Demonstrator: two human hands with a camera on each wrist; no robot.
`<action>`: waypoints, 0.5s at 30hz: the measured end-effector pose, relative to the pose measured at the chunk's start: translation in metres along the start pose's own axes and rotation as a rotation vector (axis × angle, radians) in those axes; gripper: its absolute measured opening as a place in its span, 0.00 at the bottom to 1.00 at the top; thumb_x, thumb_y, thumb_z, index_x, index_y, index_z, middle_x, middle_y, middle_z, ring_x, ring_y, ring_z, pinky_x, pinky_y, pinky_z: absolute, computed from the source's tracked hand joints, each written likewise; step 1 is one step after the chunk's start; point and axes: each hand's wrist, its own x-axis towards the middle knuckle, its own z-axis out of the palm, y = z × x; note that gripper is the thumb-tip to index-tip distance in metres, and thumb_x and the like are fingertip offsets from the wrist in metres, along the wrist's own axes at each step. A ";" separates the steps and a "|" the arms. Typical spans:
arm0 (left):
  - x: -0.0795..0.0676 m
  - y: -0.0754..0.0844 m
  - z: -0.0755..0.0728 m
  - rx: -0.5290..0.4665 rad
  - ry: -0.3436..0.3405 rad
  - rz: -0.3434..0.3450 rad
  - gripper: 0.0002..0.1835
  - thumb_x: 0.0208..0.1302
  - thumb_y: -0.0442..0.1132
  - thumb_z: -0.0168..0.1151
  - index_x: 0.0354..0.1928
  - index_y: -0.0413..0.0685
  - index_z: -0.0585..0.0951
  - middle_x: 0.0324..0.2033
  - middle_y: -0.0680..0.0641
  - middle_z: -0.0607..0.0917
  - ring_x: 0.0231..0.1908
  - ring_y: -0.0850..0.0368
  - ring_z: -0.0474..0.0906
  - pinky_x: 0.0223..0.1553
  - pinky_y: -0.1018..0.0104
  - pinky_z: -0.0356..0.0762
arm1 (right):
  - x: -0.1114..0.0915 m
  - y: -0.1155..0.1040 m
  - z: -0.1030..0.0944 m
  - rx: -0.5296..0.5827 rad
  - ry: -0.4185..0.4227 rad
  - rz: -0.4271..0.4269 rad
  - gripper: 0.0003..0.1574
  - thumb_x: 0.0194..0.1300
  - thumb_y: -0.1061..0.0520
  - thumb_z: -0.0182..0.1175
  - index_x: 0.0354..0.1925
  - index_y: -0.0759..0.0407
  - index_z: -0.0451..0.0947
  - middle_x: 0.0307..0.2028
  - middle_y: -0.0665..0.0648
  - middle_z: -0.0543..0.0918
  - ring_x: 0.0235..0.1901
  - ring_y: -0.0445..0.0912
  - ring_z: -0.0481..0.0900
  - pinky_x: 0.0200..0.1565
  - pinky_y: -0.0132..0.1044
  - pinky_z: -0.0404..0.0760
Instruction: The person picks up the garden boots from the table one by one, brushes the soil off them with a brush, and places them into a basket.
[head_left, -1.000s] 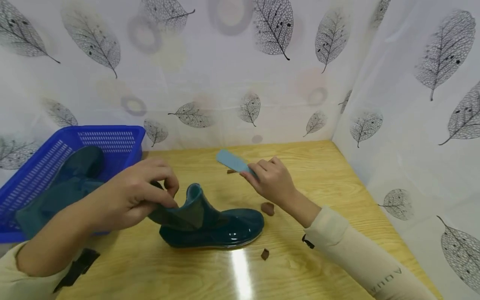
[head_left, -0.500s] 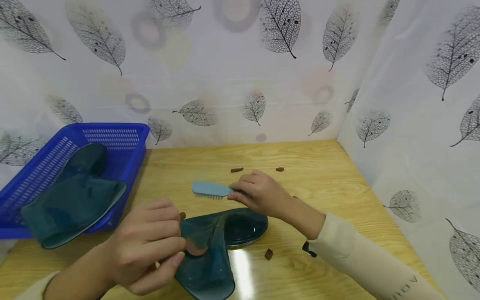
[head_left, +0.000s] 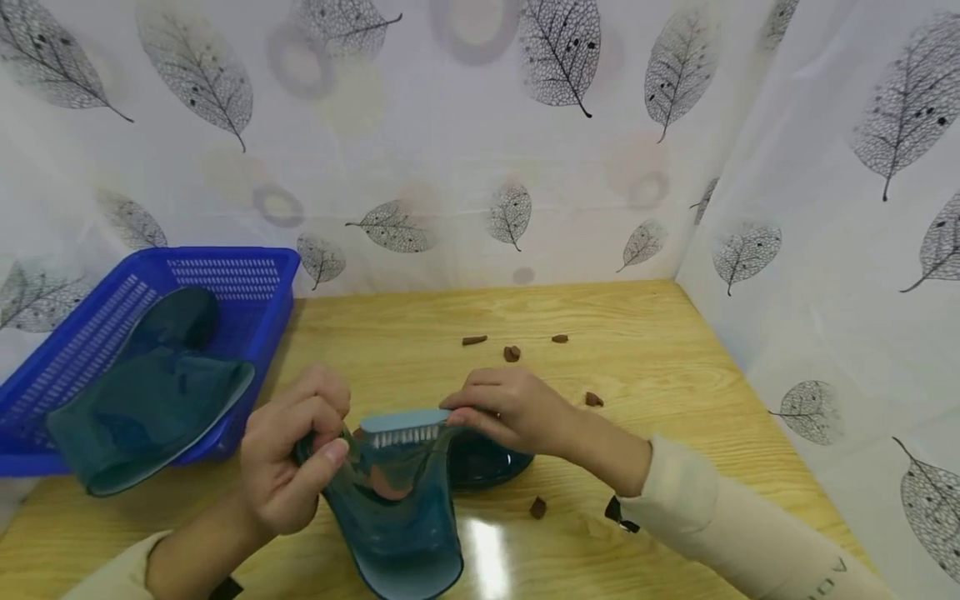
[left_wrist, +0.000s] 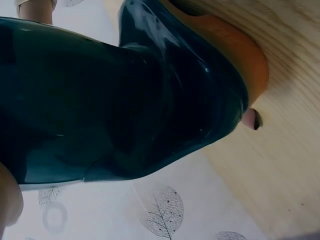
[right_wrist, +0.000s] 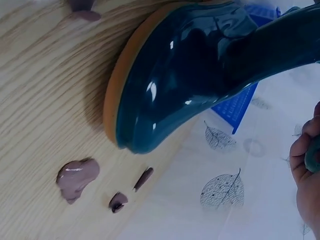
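Note:
A glossy dark teal rubber boot (head_left: 405, 525) lies on the table with its shaft opening toward me and its toe to the right. My left hand (head_left: 296, 454) grips the left edge of the shaft between curled fingers and thumb. A rounded brown patch (head_left: 392, 482) shows on the shaft. Over it, my right hand (head_left: 517, 412) holds a light blue brush (head_left: 405, 422), white bristles facing down, close to the boot. In the left wrist view the boot (left_wrist: 100, 110) fills the upper left, its orange-brown sole (left_wrist: 240, 47) near the wood.
A blue plastic basket (head_left: 281, 325) at the left holds another teal boot (head_left: 150, 400). Several brown bits, such as one chunk (head_left: 537, 507), lie on the wooden table (head_left: 637, 333). In the right wrist view a larger brown lump (right_wrist: 77, 177) lies beyond the toe. A leaf-print curtain (head_left: 450, 125) stands behind.
The boot's shaft has turned so its opening faces me and its brown patch shows. My left hand has shifted its grip along the shaft. My right hand has brought the brush down over the boot.

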 end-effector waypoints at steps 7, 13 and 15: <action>0.001 0.001 0.008 0.219 0.065 0.020 0.18 0.53 0.27 0.54 0.09 0.41 0.63 0.18 0.43 0.64 0.24 0.56 0.60 0.26 0.71 0.57 | 0.004 -0.011 -0.001 -0.012 -0.056 -0.053 0.21 0.72 0.48 0.46 0.40 0.56 0.83 0.28 0.47 0.80 0.23 0.31 0.71 0.30 0.18 0.70; 0.009 0.002 0.007 0.462 -0.003 0.028 0.21 0.58 0.35 0.52 0.08 0.45 0.64 0.17 0.44 0.65 0.22 0.56 0.60 0.23 0.71 0.57 | 0.000 -0.012 -0.008 -0.080 -0.078 -0.072 0.21 0.71 0.46 0.47 0.40 0.54 0.84 0.26 0.45 0.79 0.21 0.30 0.70 0.27 0.17 0.68; 0.012 0.001 0.006 0.500 -0.032 0.048 0.21 0.59 0.36 0.51 0.08 0.47 0.63 0.17 0.44 0.66 0.21 0.56 0.60 0.24 0.71 0.56 | 0.000 -0.011 -0.012 -0.084 -0.081 -0.076 0.21 0.71 0.46 0.48 0.40 0.53 0.85 0.25 0.45 0.79 0.20 0.30 0.69 0.26 0.17 0.66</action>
